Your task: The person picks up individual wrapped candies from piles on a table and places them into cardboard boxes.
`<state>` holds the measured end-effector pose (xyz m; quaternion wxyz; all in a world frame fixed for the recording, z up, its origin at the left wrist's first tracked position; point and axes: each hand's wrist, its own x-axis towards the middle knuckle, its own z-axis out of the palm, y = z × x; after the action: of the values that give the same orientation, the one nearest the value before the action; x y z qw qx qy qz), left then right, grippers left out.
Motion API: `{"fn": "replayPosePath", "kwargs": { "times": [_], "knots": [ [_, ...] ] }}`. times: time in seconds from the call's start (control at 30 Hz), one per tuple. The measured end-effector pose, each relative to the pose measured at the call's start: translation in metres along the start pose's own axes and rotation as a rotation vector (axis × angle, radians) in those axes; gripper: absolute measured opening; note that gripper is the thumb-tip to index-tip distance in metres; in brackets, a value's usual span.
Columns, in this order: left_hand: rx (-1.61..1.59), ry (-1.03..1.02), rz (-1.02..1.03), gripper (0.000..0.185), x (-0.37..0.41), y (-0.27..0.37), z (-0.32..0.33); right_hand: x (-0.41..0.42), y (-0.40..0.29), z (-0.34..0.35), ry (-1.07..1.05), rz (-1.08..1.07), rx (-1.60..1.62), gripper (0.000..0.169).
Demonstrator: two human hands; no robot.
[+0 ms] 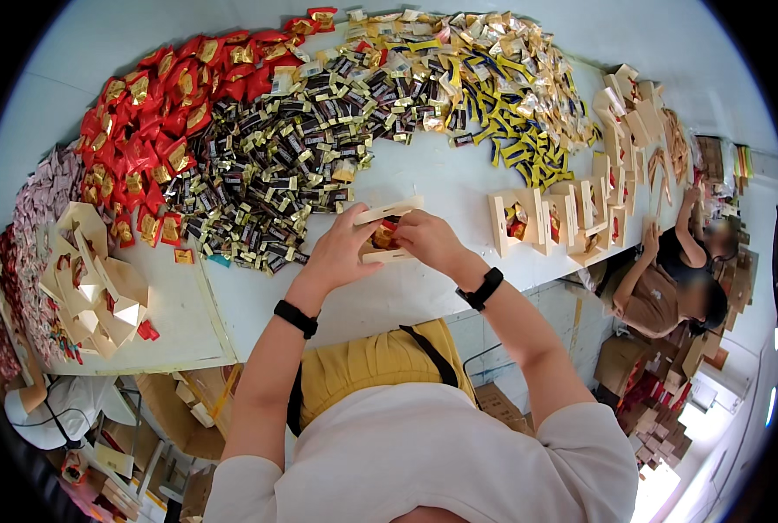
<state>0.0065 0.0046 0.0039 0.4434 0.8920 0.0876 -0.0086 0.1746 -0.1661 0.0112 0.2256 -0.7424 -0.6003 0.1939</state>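
My left hand (334, 256) grips a small cream cardboard box (391, 210) by its left end, thumb along the near side and fingers over the far side. The box lies with its open top facing me. Red and gold wrapped sweets (382, 234) show inside it. My right hand (433, 243) has its bent fingers in the right part of the opening; whether they pinch a sweet is hidden. Just beyond and left of the box spreads a heap of dark brown and gold wrapped bars (291, 140).
Red packets (186, 78), yellow twist-wrapped sticks (539, 153) and cream packets (493, 29) cover the back of the white table (421, 167). Filled boxes (518, 219) stand right; nested boxes (101, 287) lean left. Two people (657, 294) work at the right, another person (62, 408) at the left.
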Motion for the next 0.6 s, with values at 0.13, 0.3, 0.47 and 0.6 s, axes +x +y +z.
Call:
{"fn": "replayPosePath", "kwargs": {
  "times": [0.13,0.3,0.47,0.6],
  "knots": [
    [0.018,0.02,0.004,0.07,-0.001,-0.001,0.001,0.001,-0.003,-0.01,-0.009,0.1,0.074,0.006],
    [0.035,-0.016,-0.013,0.069,0.001,0.003,0.0,-0.002,0.003,-0.002,0.001,-0.022,-0.229,0.003],
    [0.08,-0.033,-0.005,0.065,0.001,0.002,0.002,-0.004,0.001,-0.015,-0.052,-0.004,-0.27,0.003],
    [0.088,-0.056,-0.022,0.063,0.001,0.003,0.002,0.0,0.009,-0.024,0.247,0.039,0.084,0.016]
  ]
}}
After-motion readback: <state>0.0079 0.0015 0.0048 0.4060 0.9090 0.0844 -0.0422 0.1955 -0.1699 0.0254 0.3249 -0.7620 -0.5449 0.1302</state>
